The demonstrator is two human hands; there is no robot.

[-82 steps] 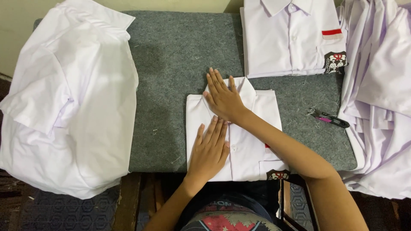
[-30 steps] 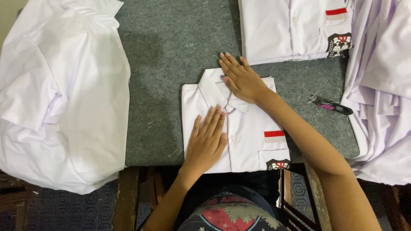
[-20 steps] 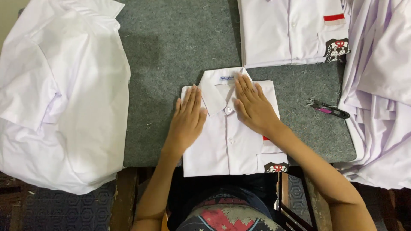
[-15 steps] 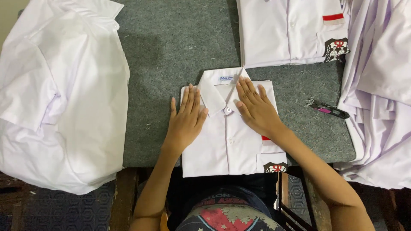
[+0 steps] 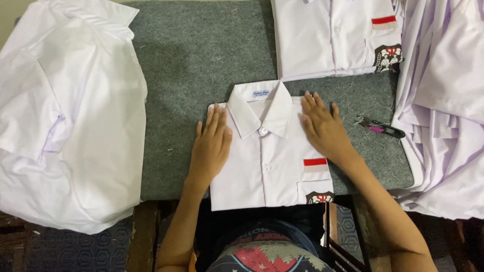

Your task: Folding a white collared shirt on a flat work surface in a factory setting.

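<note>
Both hands moved apart since a moment ago: left hand (image 5: 210, 146) flat on left edge of folded white shirt (image 5: 269, 156), right hand (image 5: 322, 128) flat on right edge, fingers spread open, gripping nothing. Shirt centred at near edge of grey worktop (image 5: 201, 60), collar now uncovered; fold looks finished, being pressed square.

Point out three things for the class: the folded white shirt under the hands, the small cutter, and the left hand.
Folded white shirt (image 5: 269, 166): head view, on the button placket.
Small cutter (image 5: 379, 128): head view, on its dark handle.
Left hand (image 5: 210, 147): head view, on its back.
</note>
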